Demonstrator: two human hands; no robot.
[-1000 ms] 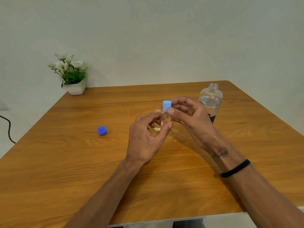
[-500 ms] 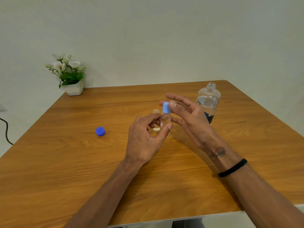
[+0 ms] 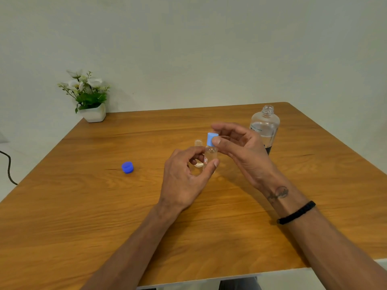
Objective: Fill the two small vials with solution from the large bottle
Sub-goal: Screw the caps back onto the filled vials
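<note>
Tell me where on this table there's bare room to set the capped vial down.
Bare wood runs between the loose blue cap and the left hand, and along the table's near edge. It is crowded around the open vial, the right hand and the large bottle.

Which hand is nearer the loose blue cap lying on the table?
Left. The left hand grips the small vial just right of the loose blue cap; the right hand is farther right, pinching the vial's light blue cap.
</note>
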